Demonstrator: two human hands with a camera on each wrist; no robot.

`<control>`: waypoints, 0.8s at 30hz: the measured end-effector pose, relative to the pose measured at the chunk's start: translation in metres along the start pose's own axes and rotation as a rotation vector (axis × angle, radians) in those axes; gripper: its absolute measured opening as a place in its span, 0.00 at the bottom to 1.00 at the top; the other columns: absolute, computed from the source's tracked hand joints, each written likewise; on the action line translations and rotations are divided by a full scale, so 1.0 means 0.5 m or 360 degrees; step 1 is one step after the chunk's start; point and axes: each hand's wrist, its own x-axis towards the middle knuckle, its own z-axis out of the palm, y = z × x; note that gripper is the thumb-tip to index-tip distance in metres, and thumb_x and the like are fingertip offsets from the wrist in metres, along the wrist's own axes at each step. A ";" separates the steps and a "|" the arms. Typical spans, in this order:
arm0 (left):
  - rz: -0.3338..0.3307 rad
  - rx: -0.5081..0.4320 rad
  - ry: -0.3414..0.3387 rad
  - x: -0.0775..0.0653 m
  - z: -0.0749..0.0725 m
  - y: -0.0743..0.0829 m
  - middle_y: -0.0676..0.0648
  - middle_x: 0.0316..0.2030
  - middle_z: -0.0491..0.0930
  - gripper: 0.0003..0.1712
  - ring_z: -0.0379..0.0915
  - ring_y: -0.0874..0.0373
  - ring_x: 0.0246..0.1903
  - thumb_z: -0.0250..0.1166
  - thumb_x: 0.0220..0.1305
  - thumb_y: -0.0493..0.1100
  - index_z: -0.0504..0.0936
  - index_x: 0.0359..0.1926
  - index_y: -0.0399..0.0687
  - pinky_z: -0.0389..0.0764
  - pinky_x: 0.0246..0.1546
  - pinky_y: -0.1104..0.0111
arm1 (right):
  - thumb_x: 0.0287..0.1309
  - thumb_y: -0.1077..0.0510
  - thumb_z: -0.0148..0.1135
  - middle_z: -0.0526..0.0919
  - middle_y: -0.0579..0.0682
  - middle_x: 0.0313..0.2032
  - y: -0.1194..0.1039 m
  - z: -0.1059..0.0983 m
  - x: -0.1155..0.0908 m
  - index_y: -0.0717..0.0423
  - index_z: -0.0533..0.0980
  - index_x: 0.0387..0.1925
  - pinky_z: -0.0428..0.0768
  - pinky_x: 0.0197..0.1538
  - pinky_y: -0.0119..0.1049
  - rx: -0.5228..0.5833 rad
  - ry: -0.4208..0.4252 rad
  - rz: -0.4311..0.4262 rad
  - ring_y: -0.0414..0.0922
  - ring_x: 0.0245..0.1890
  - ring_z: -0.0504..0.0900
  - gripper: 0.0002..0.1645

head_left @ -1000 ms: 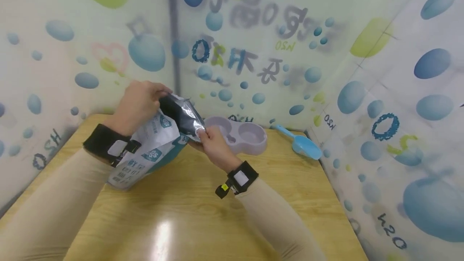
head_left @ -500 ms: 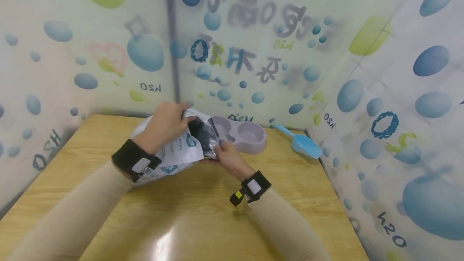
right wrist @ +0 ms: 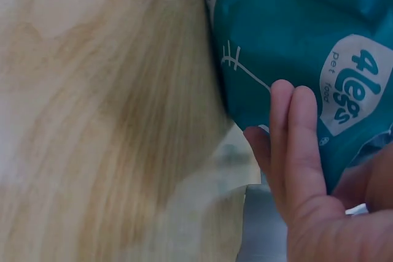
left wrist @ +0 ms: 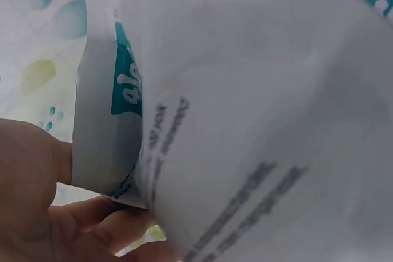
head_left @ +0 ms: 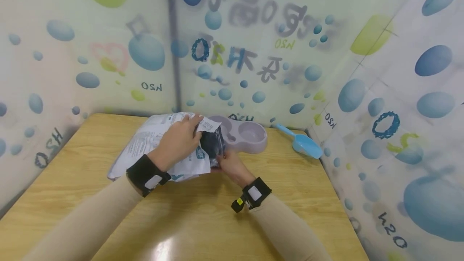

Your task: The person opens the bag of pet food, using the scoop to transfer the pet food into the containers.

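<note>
A pet food bag (head_left: 141,144), white with teal panels, lies on its side on the table with its mouth to the right. My left hand (head_left: 178,143) pinches the upper edge of that mouth; in the left wrist view the thumb and fingers meet at the white rim. At the near side of the opening, my right hand (head_left: 233,167) holds the rim between thumb and fingers. Its long fingers (right wrist: 301,133) press against the teal panel in the right wrist view. The bag's dark inside shows between both hands; its contents cannot be made out.
Behind the bag's mouth stands a grey-mauve double pet bowl (head_left: 237,145), partly covered by bag and hand. A light blue scoop (head_left: 306,145) lies at the table's back right. Patterned walls enclose the wooden table (head_left: 203,224) at the back and sides.
The bag has come down from a raised tilt to lie flat, its mouth shifting right toward the bowl. Both hands moved right and lower with it, still holding the rim.
</note>
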 end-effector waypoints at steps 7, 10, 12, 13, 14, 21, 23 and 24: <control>0.0045 -0.0025 -0.0048 -0.013 0.042 -0.008 0.37 0.90 0.64 0.34 0.56 0.27 0.91 0.60 0.89 0.45 0.70 0.89 0.47 0.53 0.80 0.11 | 0.85 0.72 0.46 0.82 0.76 0.73 0.023 -0.007 -0.004 0.73 0.68 0.84 0.97 0.62 0.51 -0.0175 0.0061 0.0065 0.68 0.68 0.90 0.32; 0.0052 -0.0035 -0.0064 -0.020 0.056 -0.015 0.40 0.91 0.63 0.33 0.54 0.28 0.91 0.60 0.90 0.44 0.71 0.89 0.48 0.48 0.77 0.07 | 0.82 0.73 0.49 0.83 0.75 0.71 0.035 -0.005 -0.005 0.73 0.70 0.82 0.97 0.59 0.50 -0.0218 0.0081 0.0070 0.64 0.63 0.93 0.32; 0.0061 -0.0050 -0.0055 -0.023 0.063 -0.019 0.41 0.91 0.63 0.33 0.54 0.28 0.91 0.60 0.90 0.43 0.71 0.89 0.49 0.45 0.76 0.06 | 0.80 0.74 0.49 0.85 0.75 0.69 0.040 -0.002 -0.006 0.74 0.72 0.80 0.98 0.58 0.49 -0.0227 0.0088 0.0062 0.60 0.60 0.93 0.32; 0.0069 -0.0057 -0.0045 -0.024 0.065 -0.021 0.42 0.91 0.64 0.33 0.54 0.28 0.91 0.60 0.90 0.42 0.72 0.89 0.48 0.45 0.76 0.06 | 0.79 0.74 0.50 0.86 0.75 0.68 0.042 0.001 -0.007 0.74 0.73 0.79 0.97 0.56 0.48 -0.0235 0.0095 0.0059 0.57 0.58 0.93 0.31; 0.0079 -0.0063 -0.0034 -0.024 0.067 -0.023 0.42 0.90 0.65 0.32 0.55 0.28 0.91 0.60 0.89 0.42 0.73 0.88 0.48 0.45 0.75 0.06 | 0.79 0.75 0.50 0.87 0.74 0.66 0.043 0.003 -0.008 0.75 0.73 0.78 0.97 0.56 0.47 -0.0236 0.0098 0.0050 0.55 0.56 0.93 0.31; 0.0116 -0.0109 -0.0035 -0.028 0.061 -0.032 0.40 0.89 0.68 0.31 0.59 0.29 0.90 0.57 0.89 0.39 0.74 0.87 0.48 0.45 0.75 0.05 | 0.81 0.73 0.52 0.89 0.69 0.66 0.043 0.012 -0.017 0.71 0.75 0.78 0.93 0.65 0.48 -0.0289 0.0099 0.0078 0.51 0.57 0.92 0.29; 0.0119 -0.0112 -0.0052 -0.030 0.057 -0.037 0.39 0.89 0.68 0.31 0.60 0.30 0.90 0.56 0.89 0.39 0.74 0.87 0.49 0.45 0.76 0.05 | 0.82 0.74 0.49 0.87 0.71 0.69 0.045 0.020 -0.017 0.67 0.71 0.83 0.94 0.67 0.53 -0.0172 0.0049 0.0108 0.58 0.63 0.93 0.33; 0.0121 -0.0118 -0.0059 -0.032 0.054 -0.039 0.38 0.89 0.68 0.32 0.60 0.31 0.90 0.56 0.89 0.39 0.74 0.87 0.49 0.45 0.76 0.06 | 0.82 0.74 0.47 0.85 0.72 0.71 0.045 0.024 -0.017 0.65 0.67 0.86 0.94 0.68 0.55 -0.0103 0.0018 0.0117 0.62 0.65 0.92 0.36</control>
